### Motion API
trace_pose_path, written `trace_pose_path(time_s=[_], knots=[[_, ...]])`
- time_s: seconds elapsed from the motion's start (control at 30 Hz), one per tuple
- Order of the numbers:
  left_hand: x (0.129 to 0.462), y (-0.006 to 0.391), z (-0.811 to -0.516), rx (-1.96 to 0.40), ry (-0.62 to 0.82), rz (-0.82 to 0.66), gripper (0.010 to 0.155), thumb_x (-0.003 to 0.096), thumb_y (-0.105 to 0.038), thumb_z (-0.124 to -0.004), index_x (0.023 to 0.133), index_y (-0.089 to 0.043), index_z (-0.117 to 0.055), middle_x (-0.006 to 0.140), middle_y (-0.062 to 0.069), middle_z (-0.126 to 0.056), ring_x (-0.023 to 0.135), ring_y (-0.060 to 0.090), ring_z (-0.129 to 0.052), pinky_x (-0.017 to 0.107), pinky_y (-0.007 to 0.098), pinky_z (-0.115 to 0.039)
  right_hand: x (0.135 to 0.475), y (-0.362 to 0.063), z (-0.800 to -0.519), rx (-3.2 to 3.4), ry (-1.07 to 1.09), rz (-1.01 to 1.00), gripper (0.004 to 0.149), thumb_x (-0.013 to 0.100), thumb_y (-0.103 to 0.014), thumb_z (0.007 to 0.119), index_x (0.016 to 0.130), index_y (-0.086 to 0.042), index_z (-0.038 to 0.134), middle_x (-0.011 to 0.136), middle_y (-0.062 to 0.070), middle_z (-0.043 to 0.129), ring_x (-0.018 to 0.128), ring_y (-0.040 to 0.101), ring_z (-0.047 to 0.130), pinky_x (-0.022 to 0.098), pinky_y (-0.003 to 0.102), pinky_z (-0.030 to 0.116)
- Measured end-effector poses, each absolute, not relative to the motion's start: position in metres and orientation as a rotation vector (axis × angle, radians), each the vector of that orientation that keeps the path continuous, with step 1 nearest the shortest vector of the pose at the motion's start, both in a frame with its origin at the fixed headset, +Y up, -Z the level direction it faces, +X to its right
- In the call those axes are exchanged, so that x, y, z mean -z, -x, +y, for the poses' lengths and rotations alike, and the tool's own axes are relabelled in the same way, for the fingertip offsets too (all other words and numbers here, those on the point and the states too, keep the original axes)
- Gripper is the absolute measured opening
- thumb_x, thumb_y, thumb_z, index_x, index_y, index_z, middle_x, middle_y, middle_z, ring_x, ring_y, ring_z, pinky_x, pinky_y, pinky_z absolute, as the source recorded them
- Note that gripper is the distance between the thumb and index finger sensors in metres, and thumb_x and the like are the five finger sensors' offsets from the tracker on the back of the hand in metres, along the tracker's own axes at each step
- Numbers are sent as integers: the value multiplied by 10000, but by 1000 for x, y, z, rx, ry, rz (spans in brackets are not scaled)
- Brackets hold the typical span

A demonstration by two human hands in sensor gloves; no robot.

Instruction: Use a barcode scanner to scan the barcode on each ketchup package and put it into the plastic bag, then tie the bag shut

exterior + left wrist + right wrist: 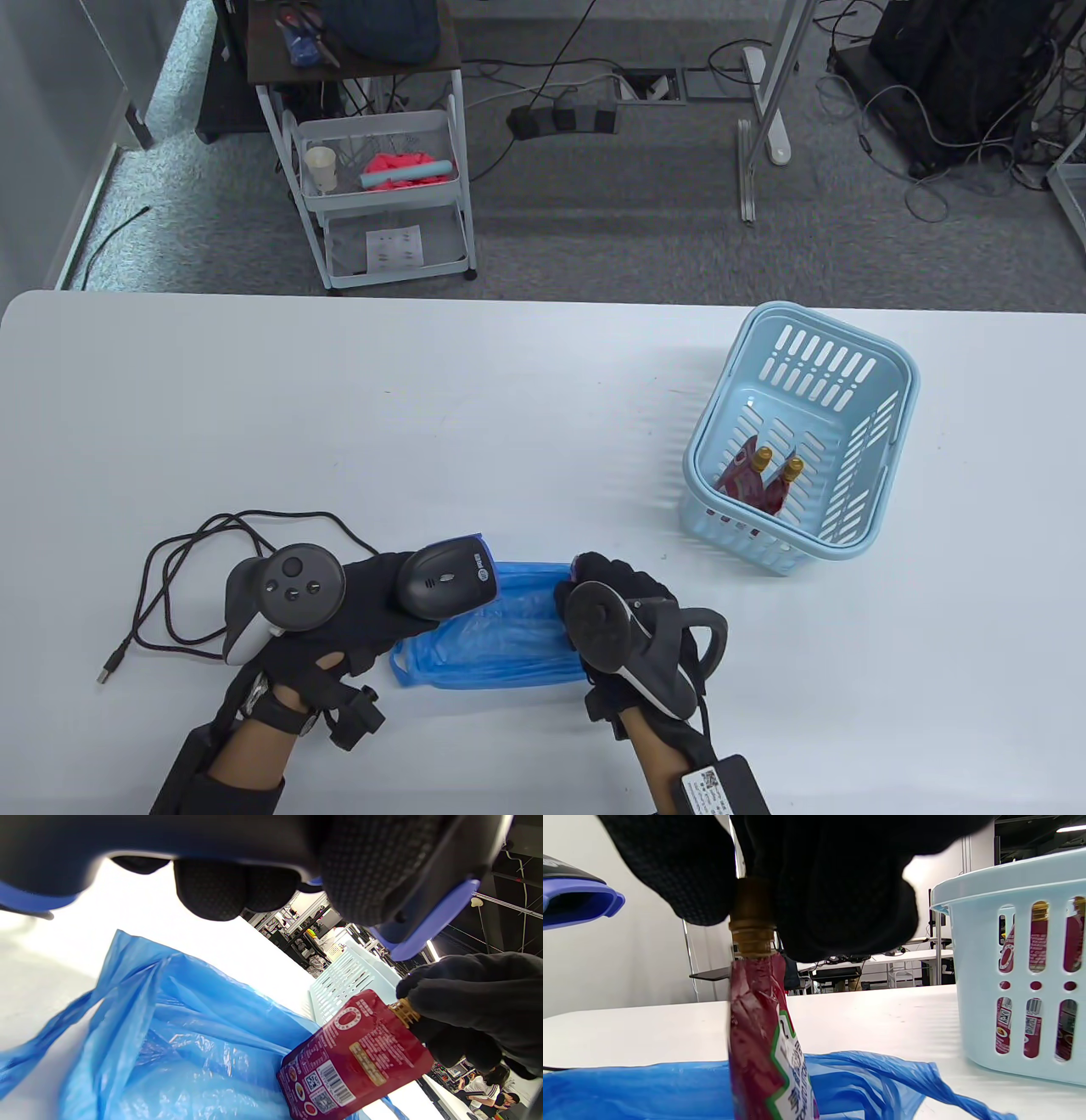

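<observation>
My left hand [365, 603] grips the black barcode scanner [445, 581] with its blue-rimmed nose [428, 921] aimed to the right. My right hand [598, 586] pinches the gold cap [751, 929] of a red ketchup package [354, 1056], which hangs over the blue plastic bag [501, 628]. The package's barcode side [335, 1082] faces the scanner. The bag lies flat on the white table [424, 424] between both hands. Two more red ketchup packages [759, 484] stand in the light blue basket [882, 475].
The scanner's black cable [195, 552] loops on the table at the left and ends in a loose USB plug [110, 666]. The basket stands right of the bag. Behind the table's far edge stands a white trolley [382, 195].
</observation>
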State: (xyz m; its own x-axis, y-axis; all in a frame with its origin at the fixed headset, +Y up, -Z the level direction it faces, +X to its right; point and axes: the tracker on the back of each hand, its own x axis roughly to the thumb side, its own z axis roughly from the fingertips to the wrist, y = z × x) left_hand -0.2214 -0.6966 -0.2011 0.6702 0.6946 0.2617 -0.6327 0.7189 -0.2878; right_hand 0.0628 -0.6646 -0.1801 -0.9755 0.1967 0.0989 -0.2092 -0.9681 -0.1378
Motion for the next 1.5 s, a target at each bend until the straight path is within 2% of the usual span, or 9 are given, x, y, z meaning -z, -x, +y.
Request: trace_pose_path(time_s=[0.33,0.9,1.5], knots=[[202,222,-697,-747,183,-362,534,422,-461,-905,898,-233,-823,857,-14,-892,702,294,-983,602,517,-780,180,-69,-659,-2920,-139,-125,521,480,-460,859,837,-81,845,661,148,969,444,279,983,256,315,818],[202,224,-698,-743,191,-347,533,424,-462,-904,899,-235,-821,858,-15,-891,703,293,-984,602,517,-780,187,-95,-628,-2861,-91,-188,564,494,-475,832,913,-99,793,779,181,917,561,337,953,350,375,813],[205,228,-699,-746,199,-320,533,425,-461,-904,900,-234,-822,859,-15,-891,707,295,-980,605,518,-777,213,-164,-581,-2845,204,-201,557,520,-404,813,985,-110,727,914,242,814,699,407,884,449,447,784]])
